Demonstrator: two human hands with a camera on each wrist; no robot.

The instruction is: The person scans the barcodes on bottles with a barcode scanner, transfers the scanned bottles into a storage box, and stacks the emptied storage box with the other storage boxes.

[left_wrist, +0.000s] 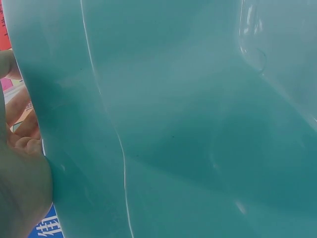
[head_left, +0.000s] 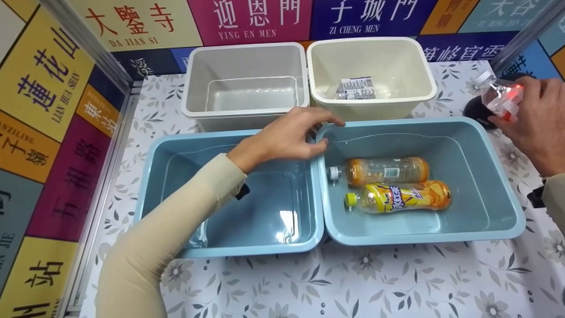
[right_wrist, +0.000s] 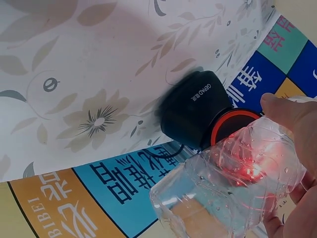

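At the far right in the head view, my right hand [head_left: 540, 119] grips a clear plastic bottle [head_left: 499, 95] with a white cap. Red light glows on the bottle, held close to a black scanner [right_wrist: 195, 106] on the table in the right wrist view. My left hand [head_left: 289, 134], fingers loosely bent, is at the rims where the left blue bin [head_left: 229, 252] and the right blue bin [head_left: 423, 238] meet. In the right blue bin lie an orange-ended bottle [head_left: 386, 171] and a yellow-labelled bottle [head_left: 404, 197].
Behind stand a grey bin [head_left: 247, 115] and a cream bin [head_left: 375, 102]; the cream one holds a bottle with a printed label [head_left: 357, 88]. Part of a clear bottle [head_left: 199, 237] shows in the left blue bin beside my sleeve. Panels with large lettering [head_left: 256, 22] border the flowered tablecloth [head_left: 353, 282].
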